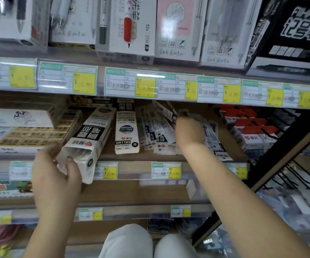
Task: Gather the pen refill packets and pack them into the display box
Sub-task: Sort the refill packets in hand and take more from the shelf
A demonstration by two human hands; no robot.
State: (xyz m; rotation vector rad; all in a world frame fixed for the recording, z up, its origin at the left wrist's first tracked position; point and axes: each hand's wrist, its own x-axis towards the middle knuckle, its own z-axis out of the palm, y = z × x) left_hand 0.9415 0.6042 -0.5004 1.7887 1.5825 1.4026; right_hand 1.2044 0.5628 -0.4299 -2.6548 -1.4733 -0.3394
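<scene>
My left hand (57, 175) grips the open near end of a white and black display box (90, 138), tilted off the front edge of the middle shelf. Its opening faces me, and what it holds is unclear. A second identical box (126, 127) lies flat beside it. To the right, several pen refill packets (156, 131) are fanned out on the shelf. My right hand (188, 131) reaches into them, fingers closed around a bunch of packets (213, 138) that sticks out to its right.
Gold-labelled boxes (35, 133) fill the shelf's left side and red and white boxes (251, 131) its right. Price-tag rails (150, 86) run along every shelf edge. Boxed pens stand on the upper shelf. A black rack with hanging goods (290, 192) is at right.
</scene>
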